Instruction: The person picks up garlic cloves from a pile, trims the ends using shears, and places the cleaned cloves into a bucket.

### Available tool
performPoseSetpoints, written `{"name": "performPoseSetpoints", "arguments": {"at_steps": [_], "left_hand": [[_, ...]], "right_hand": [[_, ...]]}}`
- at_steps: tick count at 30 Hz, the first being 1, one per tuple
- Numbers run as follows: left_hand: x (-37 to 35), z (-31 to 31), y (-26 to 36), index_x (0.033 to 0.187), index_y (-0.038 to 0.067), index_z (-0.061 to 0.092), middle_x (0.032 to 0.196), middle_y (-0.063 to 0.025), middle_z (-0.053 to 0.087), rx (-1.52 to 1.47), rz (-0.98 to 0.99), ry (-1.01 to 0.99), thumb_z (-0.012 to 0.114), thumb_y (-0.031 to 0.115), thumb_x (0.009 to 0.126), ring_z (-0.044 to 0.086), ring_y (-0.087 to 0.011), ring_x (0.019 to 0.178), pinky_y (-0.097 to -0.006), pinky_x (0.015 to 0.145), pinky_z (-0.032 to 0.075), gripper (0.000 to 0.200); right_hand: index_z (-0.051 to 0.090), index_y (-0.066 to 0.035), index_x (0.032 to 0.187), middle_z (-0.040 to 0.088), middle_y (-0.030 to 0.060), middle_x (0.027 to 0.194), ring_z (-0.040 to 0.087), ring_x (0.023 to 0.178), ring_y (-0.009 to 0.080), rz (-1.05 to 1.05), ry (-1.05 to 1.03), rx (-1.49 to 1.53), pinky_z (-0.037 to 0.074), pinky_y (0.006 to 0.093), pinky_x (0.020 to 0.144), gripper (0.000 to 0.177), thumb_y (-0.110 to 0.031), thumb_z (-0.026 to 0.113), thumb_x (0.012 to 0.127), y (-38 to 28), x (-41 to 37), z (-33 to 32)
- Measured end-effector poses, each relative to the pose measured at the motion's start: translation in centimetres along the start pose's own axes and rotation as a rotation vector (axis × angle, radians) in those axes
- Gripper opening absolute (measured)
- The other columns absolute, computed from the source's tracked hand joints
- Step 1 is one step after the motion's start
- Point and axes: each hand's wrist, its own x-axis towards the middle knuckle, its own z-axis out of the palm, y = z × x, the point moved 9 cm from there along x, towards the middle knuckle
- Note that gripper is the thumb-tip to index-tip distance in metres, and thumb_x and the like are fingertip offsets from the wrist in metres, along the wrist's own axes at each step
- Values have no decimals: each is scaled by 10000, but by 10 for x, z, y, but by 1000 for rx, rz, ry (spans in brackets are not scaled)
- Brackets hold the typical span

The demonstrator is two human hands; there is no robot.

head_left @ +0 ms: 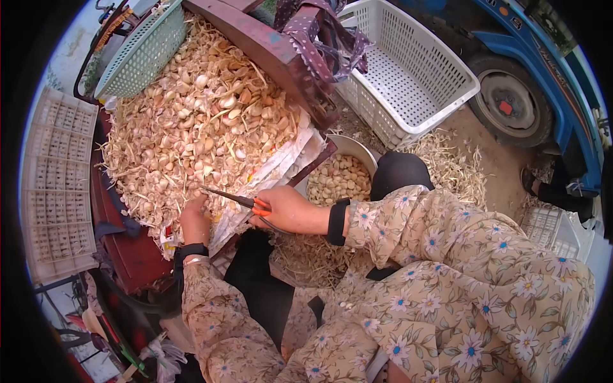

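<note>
My right hand (287, 210) is closed around a pair of scissors (231, 196) with orange handles and dark blades. The blades point left, over the near edge of the garlic heap, with their tips just above my left hand (195, 220). My left hand has its fingers bent together at the heap; whatever is in them is too small to make out. A large heap of garlic cloves (198, 115) with dry stalks spreads in front of both hands. Beside my right forearm stands a bucket (359, 145) holding loose garlic cloves (338, 179).
A white plastic crate (440, 118) stands at the upper right, near a blue vehicle's wheel (511, 105). A green basket (137, 54) leans at the upper left; another white crate (60, 191) is at far left. Dry trimmings (456, 169) litter the ground. Someone's dark-clothed leg (562, 198) shows at right.
</note>
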Motion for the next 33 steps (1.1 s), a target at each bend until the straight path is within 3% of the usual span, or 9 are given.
{"name": "performPoseSetpoints", "arguments": {"at_steps": [3, 6, 9, 10, 22, 24, 27, 29, 33], "left_hand": [[3, -2, 4, 987, 44, 629, 923, -131, 626, 92, -5, -50, 643, -19, 668, 610, -269, 842, -341, 774, 458, 326], [1, -18, -3, 988, 49, 605, 843, -73, 614, -166, -147, 45, 644, 60, 749, 589, -171, 677, -296, 605, 478, 243], [-19, -12, -39, 1009, 70, 553, 796, -4, 570, -1040, -610, 107, 604, 136, 827, 484, -61, 533, -202, 420, 388, 200], [-24, -16, -33, 1046, 87, 498, 809, 31, 535, -1121, -591, 103, 568, 152, 862, 408, -20, 472, -135, 355, 276, 207], [-183, -64, -14, 1059, 21, 476, 811, -75, 531, -1980, -711, 241, 466, 156, 925, 375, -24, 463, -136, 339, 295, 190], [-194, -66, 18, 1039, 36, 489, 776, -50, 531, -1720, -706, 231, 503, 125, 899, 410, -24, 503, -132, 361, 307, 167], [-195, -54, 73, 1028, 36, 499, 786, -19, 544, -1234, -662, 138, 554, 60, 853, 460, -19, 578, -129, 429, 344, 185], [-188, -39, 98, 1015, 30, 506, 807, -6, 550, -1073, -601, 107, 573, 31, 833, 479, -19, 622, -131, 481, 362, 194], [-189, -18, 120, 990, 10, 519, 843, 7, 553, -1063, -555, 123, 581, 16, 824, 492, -22, 696, -149, 569, 379, 177]], "right_hand": [[570, -10, 704, 577, 164, 651, 577, 639, 322, -1, 4, 12, 428, 389, 578, 263, -225, 720, 684, 2, 0, 2], [569, -12, 695, 575, 161, 640, 575, 626, 325, -22, 9, 18, 427, 393, 569, 263, -231, 714, 690, 5, 2, 5], [568, -19, 688, 577, 153, 631, 573, 616, 325, -54, 37, -26, 426, 396, 559, 266, -248, 703, 699, 1, 2, 1], [567, -22, 684, 577, 151, 628, 573, 613, 324, -49, 36, -12, 427, 397, 557, 267, -253, 700, 701, 2, 2, 0], [562, -19, 700, 558, 141, 608, 561, 583, 288, -6, -6, -59, 430, 370, 551, 327, -309, 714, 686, 6, 3, 5], [562, -19, 703, 543, 95, 572, 549, 536, 203, 20, -48, 18, 420, 318, 502, 344, -322, 725, 703, 11, 0, 13], [581, -31, 832, 513, -5, 587, 476, 505, 72, 263, -440, 420, 373, 221, 466, 299, -291, 709, 759, 5, -34, 56], [573, -34, 892, 530, -13, 627, 503, 523, 67, 307, -615, 550, 383, 197, 468, 303, -268, 713, 760, -5, -59, 76], [551, -9, 897, 558, 19, 661, 545, 560, 93, 301, -642, 678, 431, 203, 495, 314, -228, 723, 752, 3, -77, 92]]}}
